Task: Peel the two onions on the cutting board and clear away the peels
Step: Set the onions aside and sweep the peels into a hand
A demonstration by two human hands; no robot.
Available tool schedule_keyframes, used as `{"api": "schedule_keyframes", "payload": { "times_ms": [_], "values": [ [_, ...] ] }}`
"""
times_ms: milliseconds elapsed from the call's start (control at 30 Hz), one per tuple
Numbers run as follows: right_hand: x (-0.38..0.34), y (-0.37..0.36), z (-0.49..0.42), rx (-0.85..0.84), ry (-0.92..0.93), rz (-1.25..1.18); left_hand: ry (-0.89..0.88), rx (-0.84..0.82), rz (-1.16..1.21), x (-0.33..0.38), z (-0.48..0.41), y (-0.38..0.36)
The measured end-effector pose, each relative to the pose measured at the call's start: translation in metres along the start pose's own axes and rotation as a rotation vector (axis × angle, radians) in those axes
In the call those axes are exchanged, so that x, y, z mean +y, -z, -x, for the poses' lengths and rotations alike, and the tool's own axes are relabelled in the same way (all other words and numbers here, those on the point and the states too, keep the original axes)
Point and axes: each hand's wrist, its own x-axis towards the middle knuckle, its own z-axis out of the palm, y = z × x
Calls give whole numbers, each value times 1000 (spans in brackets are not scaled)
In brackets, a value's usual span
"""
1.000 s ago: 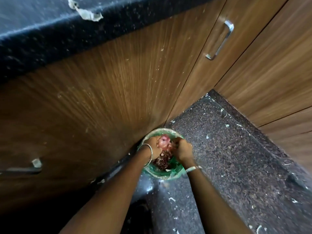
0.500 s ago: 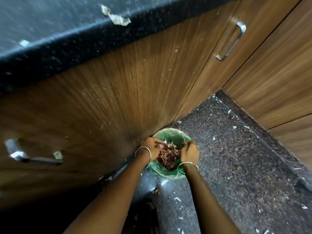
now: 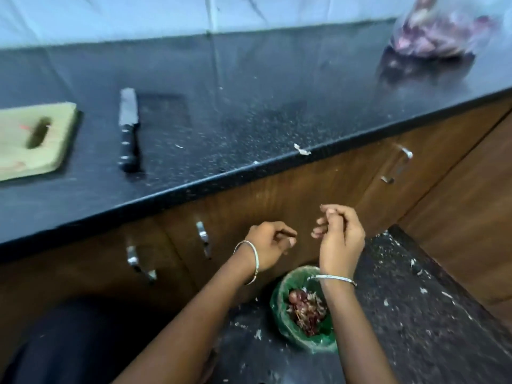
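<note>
Task looks nearly done, judging by where things lie. The peels (image 3: 306, 307) are heaped in the green-lined bin (image 3: 278, 293) on the floor (image 3: 415, 314), against the cabinet base & right below the hands. The cutting board (image 3: 36, 139) sits far left on the worktop (image 3: 249, 106), partly out of frame. Its visible part shows faint reddish marks, no onions; peeled onions not in view. A knife (image 3: 128, 131) lies just beside it.

Prob. left to do: a pale peel scrap (image 3: 302, 149) at the worktop edge, plus flecks on the floor.

The left hand (image 3: 270, 245) & right hand (image 3: 342, 239) hover above the bin, fingers loosely curled, apparently empty.

The peels look dry & papery, red-purple w/ pale bits, in a loose pile.
</note>
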Motion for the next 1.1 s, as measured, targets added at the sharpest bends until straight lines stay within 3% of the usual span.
{"api": "schedule_keyframes", "payload": {
  "times_ms": [167,433,600,700,867,1100],
  "values": [
    [-84,-48,22,-185,198,-161,-148,198,0,43,63,74],
    [-183,-121,67,-462,479,-165,-137,399,128,76,165,172],
    [-217,-176,86,-762,482,32,-95,782,38,65,204,253],
    [-226,-214,96,-934,483,182,42,1009,-116,37,222,300],
    [-228,-273,112,-1142,557,414,380,921,-352,13,248,344],
    [-234,-336,128,-1319,710,791,439,784,-407,7,252,365]
  ]
}}
